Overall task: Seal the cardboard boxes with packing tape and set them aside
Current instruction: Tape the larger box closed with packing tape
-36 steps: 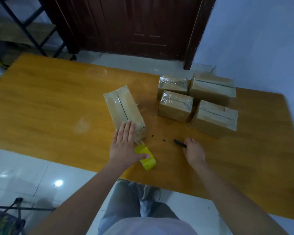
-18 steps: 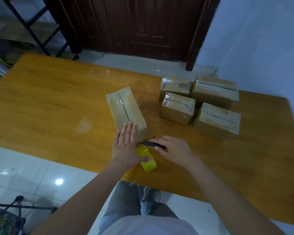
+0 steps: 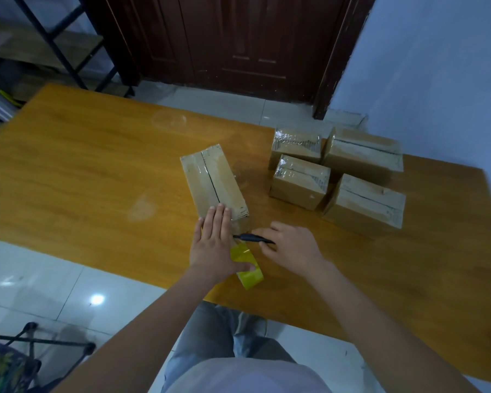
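Observation:
A long cardboard box (image 3: pixel 213 181) lies on the wooden table (image 3: pixel 82 171), clear tape along its top seam. My left hand (image 3: pixel 214 245) presses its straight fingers on the box's near end, with its thumb hooked over a yellow tape roll (image 3: pixel 247 266) standing just below the box. A strip of clear tape runs from the roll up to the box. My right hand (image 3: pixel 292 248) holds a black cutter (image 3: pixel 253 238) whose tip points left at that strip.
Several taped boxes (image 3: pixel 299 182) are grouped at the table's right rear, near the blue wall. A dark wooden door (image 3: pixel 233 43) stands behind the table and a metal-framed shelf (image 3: pixel 40 46) at the far left. A stool (image 3: pixel 9 364) stands on the tiled floor, lower left.
My right hand picked the black cutter up off the table and carried it left to the tape strip beside my left hand. The left hand has stayed on the box and roll.

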The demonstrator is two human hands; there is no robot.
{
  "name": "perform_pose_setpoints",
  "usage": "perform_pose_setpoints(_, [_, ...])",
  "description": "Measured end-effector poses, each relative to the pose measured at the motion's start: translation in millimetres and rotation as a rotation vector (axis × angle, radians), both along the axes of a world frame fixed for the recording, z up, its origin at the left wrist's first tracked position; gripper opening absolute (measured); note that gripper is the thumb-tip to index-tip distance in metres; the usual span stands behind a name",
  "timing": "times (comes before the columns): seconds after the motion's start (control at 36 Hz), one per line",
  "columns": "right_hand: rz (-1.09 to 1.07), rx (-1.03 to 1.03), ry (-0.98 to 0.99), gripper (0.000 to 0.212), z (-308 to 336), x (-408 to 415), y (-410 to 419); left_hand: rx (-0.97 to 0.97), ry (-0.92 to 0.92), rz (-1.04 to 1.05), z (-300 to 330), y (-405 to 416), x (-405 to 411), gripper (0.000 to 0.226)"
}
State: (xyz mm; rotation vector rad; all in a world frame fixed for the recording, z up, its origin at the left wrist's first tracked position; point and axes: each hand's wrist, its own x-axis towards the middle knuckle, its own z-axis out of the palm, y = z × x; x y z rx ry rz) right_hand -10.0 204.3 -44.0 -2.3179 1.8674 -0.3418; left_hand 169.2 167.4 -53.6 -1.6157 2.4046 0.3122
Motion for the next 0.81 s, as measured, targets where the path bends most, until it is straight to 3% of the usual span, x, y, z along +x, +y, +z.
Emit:
perform_pose_setpoints(0.39, [-0.006,-0.019,0.106,0.027,8,6,-6,-0.02,-0.007,-0.015,1,0,1,0.132])
perform_pose_setpoints(0.81, [0.037,0.167,0.036,0.035,21,1,-11,-0.017,0.011,-0.013,1,0,0,0.132])
